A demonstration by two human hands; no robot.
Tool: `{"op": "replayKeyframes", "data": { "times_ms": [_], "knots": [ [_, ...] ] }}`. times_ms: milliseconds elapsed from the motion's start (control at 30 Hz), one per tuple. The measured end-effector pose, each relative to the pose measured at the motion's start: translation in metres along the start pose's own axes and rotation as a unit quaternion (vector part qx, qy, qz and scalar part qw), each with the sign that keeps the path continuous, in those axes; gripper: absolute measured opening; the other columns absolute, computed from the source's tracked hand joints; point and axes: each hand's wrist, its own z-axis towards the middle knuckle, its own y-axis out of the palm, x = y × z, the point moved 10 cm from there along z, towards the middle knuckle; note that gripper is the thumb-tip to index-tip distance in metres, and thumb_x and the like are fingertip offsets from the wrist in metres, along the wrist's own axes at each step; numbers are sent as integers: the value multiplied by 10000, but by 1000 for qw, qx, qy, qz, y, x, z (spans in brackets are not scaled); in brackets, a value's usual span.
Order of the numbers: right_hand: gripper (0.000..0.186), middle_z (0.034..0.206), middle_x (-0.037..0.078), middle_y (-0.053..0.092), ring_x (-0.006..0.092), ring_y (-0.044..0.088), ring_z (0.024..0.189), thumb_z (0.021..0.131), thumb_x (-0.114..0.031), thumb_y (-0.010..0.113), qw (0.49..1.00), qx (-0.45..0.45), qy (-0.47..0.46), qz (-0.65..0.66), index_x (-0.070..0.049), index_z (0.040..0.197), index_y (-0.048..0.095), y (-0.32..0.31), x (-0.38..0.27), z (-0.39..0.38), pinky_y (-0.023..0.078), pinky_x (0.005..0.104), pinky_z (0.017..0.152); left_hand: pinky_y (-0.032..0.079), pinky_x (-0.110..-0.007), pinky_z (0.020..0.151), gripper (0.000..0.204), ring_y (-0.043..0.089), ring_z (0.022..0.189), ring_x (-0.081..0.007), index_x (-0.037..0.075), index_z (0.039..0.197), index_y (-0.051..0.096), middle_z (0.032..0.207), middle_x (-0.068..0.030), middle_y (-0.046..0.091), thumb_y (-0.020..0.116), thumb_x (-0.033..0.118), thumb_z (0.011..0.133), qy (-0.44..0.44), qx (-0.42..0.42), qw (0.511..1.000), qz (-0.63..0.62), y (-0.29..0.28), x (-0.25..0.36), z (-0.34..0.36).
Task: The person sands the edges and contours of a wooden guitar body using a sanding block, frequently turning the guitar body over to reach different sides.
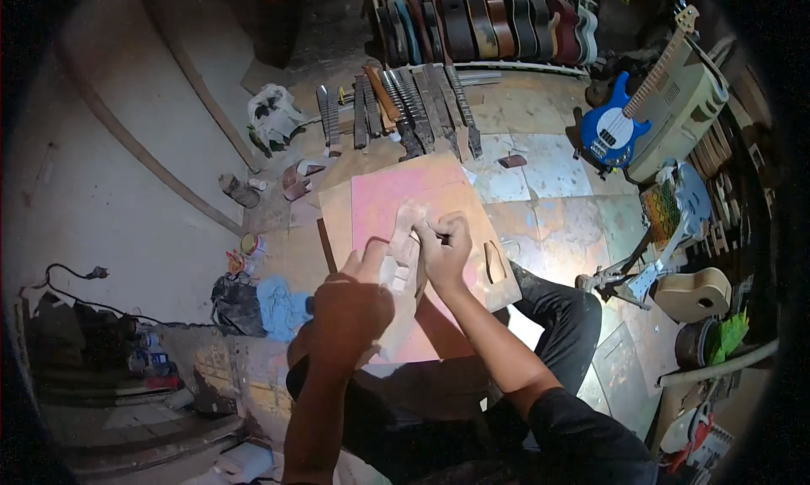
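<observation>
A pale, dusty wooden piece (400,276) with squarish recesses and a narrower far end lies over a pink sheet (375,198) on a light wooden board across my lap. My left hand (348,295) presses on its left side, fingers bent around the edge. At its right side, my right hand (445,247) is closed, with thumb and curled fingers pinched together over the far part of the piece. What sits inside that pinch is hidden. The board (472,202) has an elongated slot near its right edge.
Several guitar necks (413,105) lie on the floor ahead, before a rack of guitar bodies (485,25). To the right stand a blue bass guitar (614,131) and an unfinished acoustic body (692,295). A blue cloth (283,306) and a small can (249,244) lie to the left.
</observation>
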Motion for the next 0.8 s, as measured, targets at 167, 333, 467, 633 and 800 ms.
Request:
{"op": "replayKeyframes", "data": {
  "times_ms": [167,333,467,633,800],
  "knots": [
    [303,842,50,503,136,486,743,847,-7,814,994,-60,57,67,-46,820,514,3,8,-32,412,281,664,561,-519,680,307,689,689,-433,98,1106,666,722,-248,663,667,240,833,-28,30,998,-37,-13,-2,5],
    [332,803,51,512,144,503,739,829,-4,829,999,-25,6,25,-58,794,502,0,0,-7,425,300,652,564,-536,704,281,686,690,-439,45,961,713,767,-281,668,629,292,856,-42,-2,997,-69,-1,-5,12],
    [347,797,62,515,164,502,711,808,-24,849,996,-90,17,19,-35,776,504,7,2,-12,427,311,637,568,-534,724,364,701,746,-436,32,1063,686,805,-292,674,643,334,865,-53,-5,998,-44,-7,-6,9],
    [331,791,27,549,125,500,701,865,-119,835,979,-171,110,21,-67,743,532,16,5,-17,436,315,642,565,-530,759,433,713,872,-425,55,1200,626,901,-270,703,674,314,856,-47,-33,998,-28,9,-19,5],
    [207,805,-26,596,80,558,713,982,-211,701,856,-217,442,156,-57,903,587,-8,16,-48,475,271,685,545,-449,820,434,712,976,-398,113,1195,640,1029,-199,724,750,259,801,-89,-10,972,-216,-26,-14,4]
  ]
}}
